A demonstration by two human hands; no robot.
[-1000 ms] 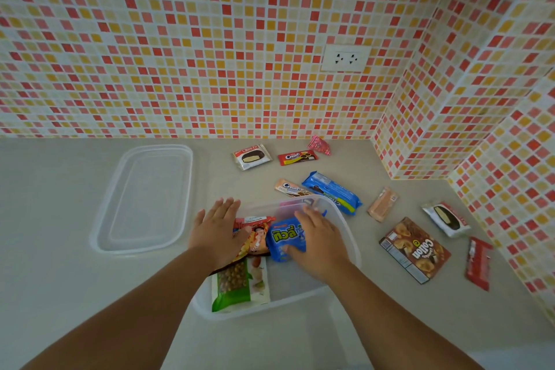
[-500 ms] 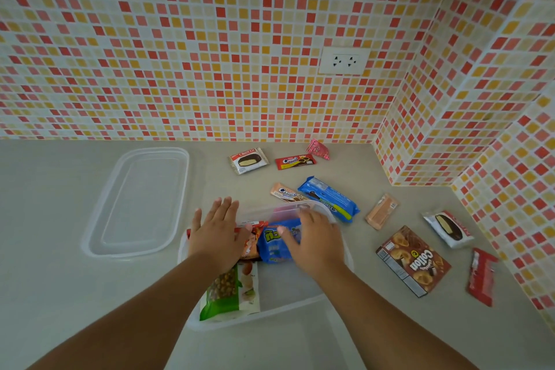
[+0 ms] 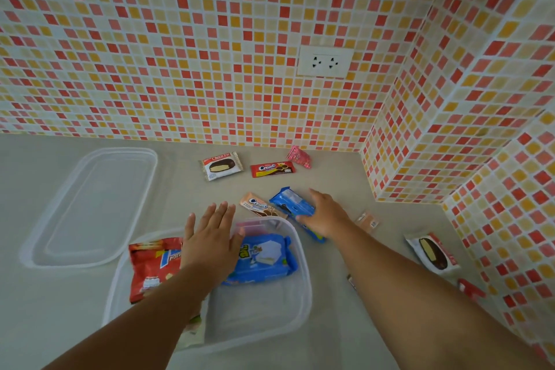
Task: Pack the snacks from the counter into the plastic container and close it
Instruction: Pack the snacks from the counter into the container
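Observation:
A clear plastic container [image 3: 303, 279] stands on the grey counter in front of me. It holds a red chip bag [image 3: 150, 267], a blue wafer pack [image 3: 264, 258] and a green bag [image 3: 195, 327] mostly hidden under my left arm. My left hand [image 3: 210, 237] lies flat with its fingers spread on the red bag and the blue pack. Just behind the container, my right hand [image 3: 324, 213] wraps over the right end of a blue cookie pack [image 3: 291, 203] that lies on the counter. The container's lid [image 3: 90, 207] rests at the left.
Loose snacks lie toward the tiled wall: a choco pie [image 3: 221, 166], a red Creamo bar [image 3: 271, 169], a pink wrapper [image 3: 298, 157], a tan Creamo pack [image 3: 259, 206]. Right of my arm are a beige pack [image 3: 367, 221], another choco pie [image 3: 432, 254] and a red pack [image 3: 471, 288].
My right hand has let go of the blue wafer pack inside the container and reached back and right onto the blue cookie pack. My left hand has stayed on the snacks.

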